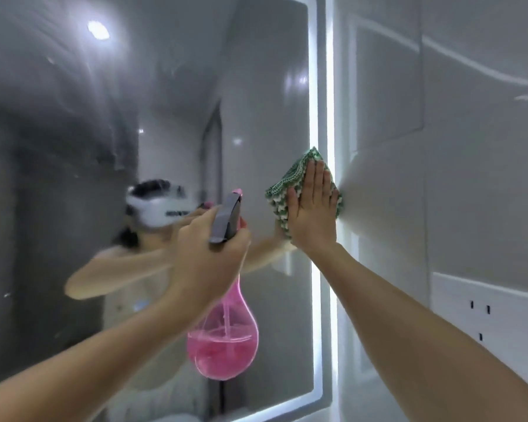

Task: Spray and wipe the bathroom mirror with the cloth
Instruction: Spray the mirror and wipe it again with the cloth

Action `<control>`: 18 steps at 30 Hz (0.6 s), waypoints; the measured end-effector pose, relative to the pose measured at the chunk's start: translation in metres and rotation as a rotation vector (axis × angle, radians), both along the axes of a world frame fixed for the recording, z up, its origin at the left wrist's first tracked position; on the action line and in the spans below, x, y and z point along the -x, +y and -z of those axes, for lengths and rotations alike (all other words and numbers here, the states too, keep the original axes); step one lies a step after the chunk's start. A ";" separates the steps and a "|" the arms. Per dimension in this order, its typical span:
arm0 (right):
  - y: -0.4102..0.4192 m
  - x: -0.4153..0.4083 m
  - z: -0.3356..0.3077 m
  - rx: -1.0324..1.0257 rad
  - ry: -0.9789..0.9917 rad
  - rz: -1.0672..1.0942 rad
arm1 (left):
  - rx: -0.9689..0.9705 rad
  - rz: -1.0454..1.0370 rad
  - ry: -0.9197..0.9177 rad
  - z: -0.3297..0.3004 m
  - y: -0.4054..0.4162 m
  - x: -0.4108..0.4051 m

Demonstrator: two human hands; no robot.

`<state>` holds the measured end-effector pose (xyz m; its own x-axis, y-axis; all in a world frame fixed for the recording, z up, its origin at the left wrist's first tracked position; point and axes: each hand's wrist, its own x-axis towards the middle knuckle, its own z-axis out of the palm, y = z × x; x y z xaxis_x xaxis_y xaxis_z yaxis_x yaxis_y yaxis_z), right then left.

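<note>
Right hand flat, presses cloth against mirror right edge; left hand grips spray bottle

right hand flat on cloth

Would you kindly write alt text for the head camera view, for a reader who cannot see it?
A right hand presses a green and white cloth flat against a lit-edged bathroom mirror near its right edge. The left hand grips a pink spray bottle, partly filled, in front of the glass.
</note>
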<state>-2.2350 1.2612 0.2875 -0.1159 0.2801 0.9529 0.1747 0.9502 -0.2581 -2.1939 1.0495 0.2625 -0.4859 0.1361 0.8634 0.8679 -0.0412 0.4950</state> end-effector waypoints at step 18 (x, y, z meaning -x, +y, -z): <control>0.035 0.000 -0.290 -0.283 -0.053 -0.040 | -0.078 0.007 0.005 -0.174 0.062 0.012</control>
<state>-2.2353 1.2962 0.5774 -0.1730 -0.0017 0.9849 0.1423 0.9895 0.0268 -2.2063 1.1119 0.4370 -0.4807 0.0712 0.8740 0.8700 -0.0857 0.4855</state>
